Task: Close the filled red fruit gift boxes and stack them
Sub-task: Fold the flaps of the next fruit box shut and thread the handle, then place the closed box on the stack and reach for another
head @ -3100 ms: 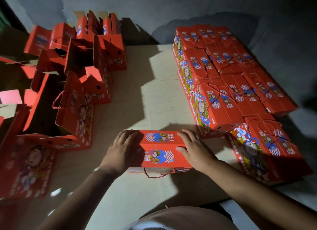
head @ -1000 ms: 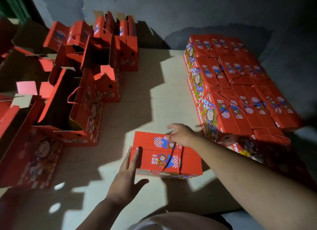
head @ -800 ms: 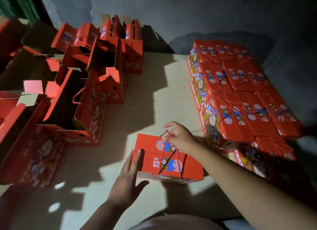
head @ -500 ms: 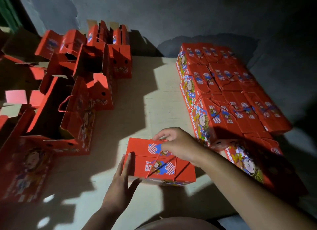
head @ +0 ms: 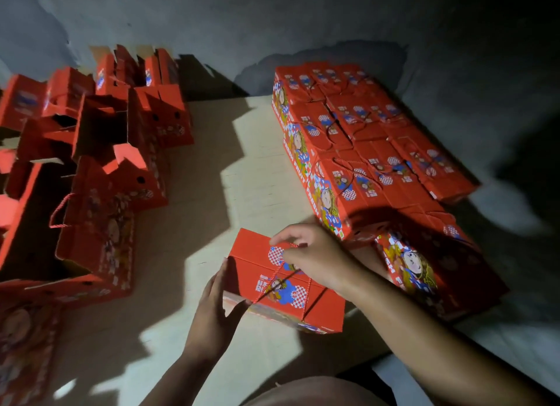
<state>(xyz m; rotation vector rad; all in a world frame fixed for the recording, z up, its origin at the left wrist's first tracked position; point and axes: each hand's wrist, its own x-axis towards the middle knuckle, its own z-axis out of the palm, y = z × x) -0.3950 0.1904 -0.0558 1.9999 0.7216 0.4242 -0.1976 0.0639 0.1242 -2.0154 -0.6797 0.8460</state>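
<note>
A closed red gift box (head: 283,280) lies on the pale cardboard sheet (head: 242,169), near the person's body and a little right of centre, its printed top facing up. A red cord handle (head: 274,280) runs across that top. The right hand (head: 315,258) sits over the far right part of the lid, thumb and forefinger pinching the cord where it rises at the far edge. The left hand (head: 213,313) has straight fingers laid flat against the box's left end wall, thumb spread toward the near corner.

Just beyond the right hand, and touching the box's right side or nearly so, stands the stack of closed boxes (head: 363,139): several rows packed tight, cords lying slack on their lids, cartoon figures on the faces toward the centre. A lower closed box (head: 424,272) lies at the near end of that stack, partly behind the right forearm and in shadow.

Across a bare strip of cardboard, well apart to the left, is a cluster of open boxes (head: 100,169) with flaps standing up at odd angles; one shows a looped cord handle (head: 59,208) hanging from its flap. Their insides are too dark to read.

Hard light throws jagged shadows over the sheet. Behind everything rises a rough grey wall (head: 272,20), and the floor to the right is dim grey.
</note>
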